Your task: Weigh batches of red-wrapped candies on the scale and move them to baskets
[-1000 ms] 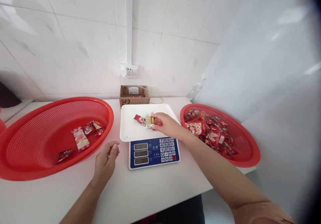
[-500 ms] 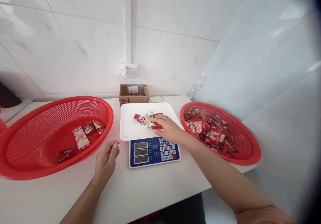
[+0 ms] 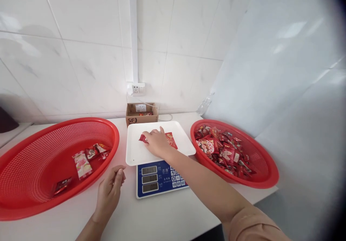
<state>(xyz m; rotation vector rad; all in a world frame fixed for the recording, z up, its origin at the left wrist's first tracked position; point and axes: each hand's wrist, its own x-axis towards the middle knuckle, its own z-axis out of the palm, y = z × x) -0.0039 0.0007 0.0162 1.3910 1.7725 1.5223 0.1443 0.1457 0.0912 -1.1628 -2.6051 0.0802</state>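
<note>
My right hand is over the white weighing tray of a blue digital scale. Its fingers are curled down onto a small red snack packet, most of which the hand hides. Beside the hand, on the tray, lies a flat red packet with a pale print. My left hand hovers at the scale's left side, fingers curled in and thumb pressed along them, with nothing visible in it.
A red plastic basket at left contains a few snack packets. Another red basket at right holds a heap of mostly red packets. Behind the tray stands a small cardboard box, below a wall socket.
My right hand has moved left across the tray and come down over the packets, uncovering the flat red one. My left hand stays curled. The whole view has shifted slightly upward.
</note>
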